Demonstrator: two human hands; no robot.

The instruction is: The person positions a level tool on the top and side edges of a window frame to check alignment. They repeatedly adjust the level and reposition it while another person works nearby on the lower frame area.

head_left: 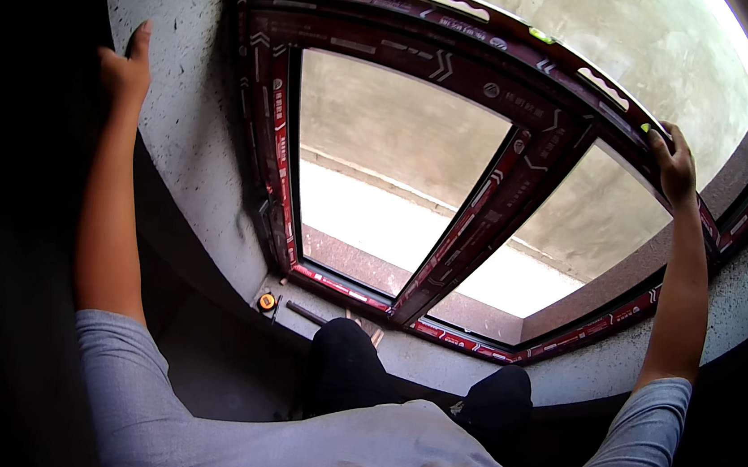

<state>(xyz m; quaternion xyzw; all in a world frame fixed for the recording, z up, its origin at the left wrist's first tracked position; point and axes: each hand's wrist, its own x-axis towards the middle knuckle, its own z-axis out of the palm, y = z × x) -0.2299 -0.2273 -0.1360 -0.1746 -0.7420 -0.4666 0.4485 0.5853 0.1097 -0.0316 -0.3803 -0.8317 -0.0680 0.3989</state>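
A long dark spirit level (501, 31) with yellow-green vials and wavy cut-out grips lies along the upper crossbar of a window frame (427, 58). The frame is wrapped in dark red printed film. My right hand (676, 165) is closed on the level's right end, the thumb on its near face and the fingers over the top. Far to the left, my left hand (126, 75) grips the edge of the speckled pale wall (185, 89). Its thumb points up along the wall, while most of its fingers are lost in the dark.
Below the window runs a pale sill (434, 361), where my dark-clad knees (344, 361) are. At its left corner sit a round orange-and-black tape measure (267, 302), a dark rod-shaped tool (305, 312) and small wooden pieces (377, 335). A grey wall shows outside through the openings.
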